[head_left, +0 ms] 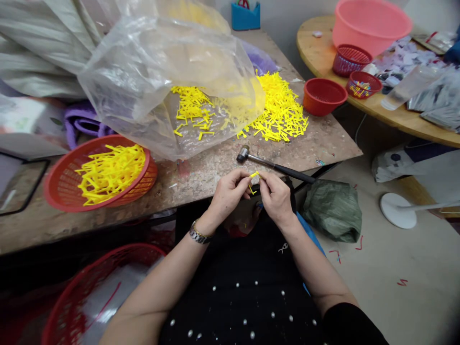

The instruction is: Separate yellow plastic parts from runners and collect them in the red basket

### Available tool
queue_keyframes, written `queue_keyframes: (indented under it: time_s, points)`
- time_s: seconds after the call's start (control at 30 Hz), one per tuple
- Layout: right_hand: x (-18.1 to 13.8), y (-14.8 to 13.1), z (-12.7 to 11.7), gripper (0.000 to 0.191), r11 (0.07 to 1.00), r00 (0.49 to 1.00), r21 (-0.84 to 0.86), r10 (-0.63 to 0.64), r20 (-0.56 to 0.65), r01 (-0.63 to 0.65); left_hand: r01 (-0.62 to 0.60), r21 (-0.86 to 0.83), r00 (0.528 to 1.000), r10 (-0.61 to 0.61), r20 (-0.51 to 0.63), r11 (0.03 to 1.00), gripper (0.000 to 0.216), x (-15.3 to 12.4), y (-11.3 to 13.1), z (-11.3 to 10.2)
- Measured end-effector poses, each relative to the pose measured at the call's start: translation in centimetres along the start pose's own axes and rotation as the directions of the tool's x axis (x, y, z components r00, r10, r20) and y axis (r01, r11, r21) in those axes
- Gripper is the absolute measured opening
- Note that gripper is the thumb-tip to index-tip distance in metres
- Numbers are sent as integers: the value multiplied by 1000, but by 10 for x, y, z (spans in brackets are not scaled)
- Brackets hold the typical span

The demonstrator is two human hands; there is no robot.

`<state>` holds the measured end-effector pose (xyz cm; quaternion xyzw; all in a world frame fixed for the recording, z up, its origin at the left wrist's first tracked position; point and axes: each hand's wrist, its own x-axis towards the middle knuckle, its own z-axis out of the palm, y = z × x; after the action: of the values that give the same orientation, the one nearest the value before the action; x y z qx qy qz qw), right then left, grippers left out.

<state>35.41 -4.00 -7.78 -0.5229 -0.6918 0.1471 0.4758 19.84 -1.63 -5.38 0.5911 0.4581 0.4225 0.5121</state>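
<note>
My left hand (227,193) and my right hand (276,196) meet just below the table's front edge, both pinched on one small yellow plastic piece (253,178). A watch is on my left wrist. A loose pile of the same yellow pieces (276,108) lies on the table beyond, partly under a clear plastic bag (161,81). A red basket (64,184) at the left holds more yellow pieces (109,172). A small hammer (273,165) lies on the table right above my hands.
A worn table (201,175) carries the work. A red bowl (323,96) sits at its right corner. A round wooden table (395,115) at the right holds a pink basin (370,24) and small red baskets. A green bag (332,208) lies on the floor. Another red basket (82,287) stands at the lower left.
</note>
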Motion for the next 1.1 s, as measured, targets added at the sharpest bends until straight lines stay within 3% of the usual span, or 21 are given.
queue_keyframes:
  time_s: [0.5, 0.87, 0.97, 1.1]
  points:
    - [-12, 6, 3, 33, 990, 997, -115, -73, 23, 75, -13, 81, 1000, 11, 21, 997, 14, -2, -2, 2]
    - [-15, 14, -3, 31, 996, 997, -61, -56, 54, 60, -15, 177, 998, 4, 63, 984, 16, 0, -2, 6]
    - [-12, 13, -6, 28, 1000, 1000, -10, -10, 27, 11, -38, 188, 998, 29, 52, 981, 16, 0, -3, 6]
    - [-9, 13, -3, 24, 968, 988, 197, 155, 6, -153, -29, 142, 999, 23, 44, 989, 20, -1, -3, 4]
